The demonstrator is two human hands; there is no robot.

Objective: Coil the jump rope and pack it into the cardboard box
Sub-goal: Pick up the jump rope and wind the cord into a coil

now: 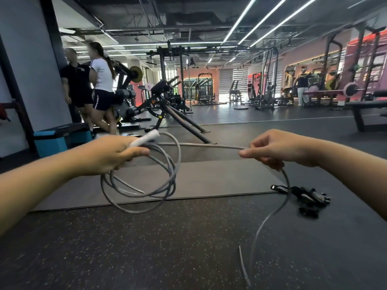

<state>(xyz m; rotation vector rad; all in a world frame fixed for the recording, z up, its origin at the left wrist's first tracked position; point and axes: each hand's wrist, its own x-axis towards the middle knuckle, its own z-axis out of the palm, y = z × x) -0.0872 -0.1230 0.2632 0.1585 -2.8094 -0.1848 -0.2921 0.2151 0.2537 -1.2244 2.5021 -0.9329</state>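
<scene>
Gym floor of speckled rubber, with a dark mat (188,181) on it, lies below both hands. From the head view, the jump rope (146,185) looks light, springy and slick, best held at its bunched loops. Left hand (109,155) has its fingers (134,152) closed round loops and white handle (144,138). Right hand (270,149) pinches the taut strand; the tail hangs to the floor. No cardboard box shows.

The coiled grey jump rope (146,174) hung left, above the dark rubber floor mat (209,178); black strapped gloves (303,197) lay right of it.
</scene>
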